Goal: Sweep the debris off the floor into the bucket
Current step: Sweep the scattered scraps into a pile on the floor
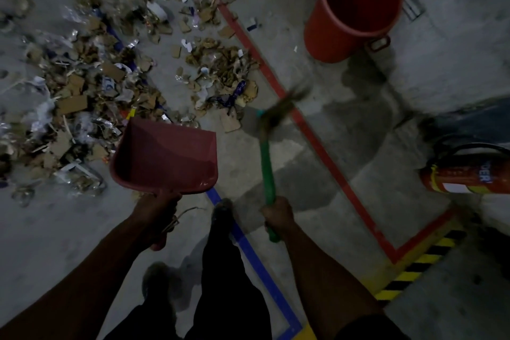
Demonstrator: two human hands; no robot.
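Observation:
Cardboard scraps, paper and foil debris (91, 83) cover the floor at left and centre. My left hand (158, 215) grips the handle of a red dustpan (165, 156), which is held above the floor with nothing in it, near the debris edge. My right hand (277, 214) grips the green handle of a small broom (267, 168); its blurred bristle head (284, 106) hangs over the red floor line. The red bucket (356, 33) stands upright at the upper right, and nothing shows inside it.
A red fire extinguisher (466, 176) lies at the right edge. Red tape (317, 143) and blue tape (256, 262) lines cross the concrete floor, with yellow-black hazard stripes (419, 265) lower right. My legs and shoes (223, 212) are at bottom centre. A floor drain grate (411, 0) sits behind the bucket.

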